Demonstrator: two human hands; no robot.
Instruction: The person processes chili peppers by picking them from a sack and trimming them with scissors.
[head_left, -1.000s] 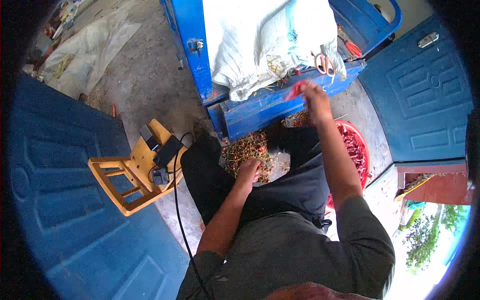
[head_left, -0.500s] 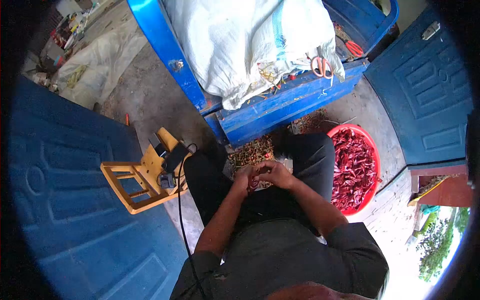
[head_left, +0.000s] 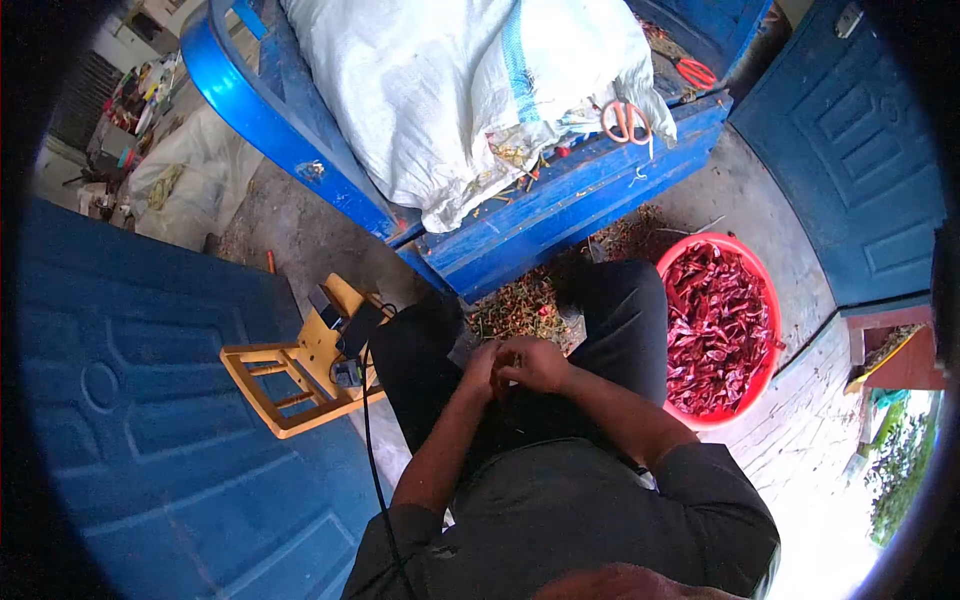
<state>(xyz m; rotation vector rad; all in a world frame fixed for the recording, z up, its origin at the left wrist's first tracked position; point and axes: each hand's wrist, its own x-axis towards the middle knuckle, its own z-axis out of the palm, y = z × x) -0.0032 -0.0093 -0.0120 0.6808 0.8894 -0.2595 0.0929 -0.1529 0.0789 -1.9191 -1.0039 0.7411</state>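
My left hand (head_left: 482, 368) and my right hand (head_left: 535, 362) meet above my lap, their curled fingers pressed together. Whatever is pinched between them is hidden by the fingers. Just beyond the hands, between my knees, lies a heap of stems and small red bits (head_left: 520, 308). A red basin (head_left: 774, 300) full of dried red chilies (head_left: 712, 330) stands on the floor beside my right knee, apart from both hands.
Ahead is a blue cart (head_left: 580, 212) bearing white sacks (head_left: 410, 90), pink-handled scissors (head_left: 625, 122) and red-handled scissors (head_left: 696, 73). A wooden chair (head_left: 285, 415) with dark devices and a cable stands at my left. Blue doors (head_left: 170, 400) flank both sides.
The view has shifted slightly. My hands have drawn closer together, and the right fingers now curl tighter against the left hand. Something reddish below the fingers earlier no longer shows.
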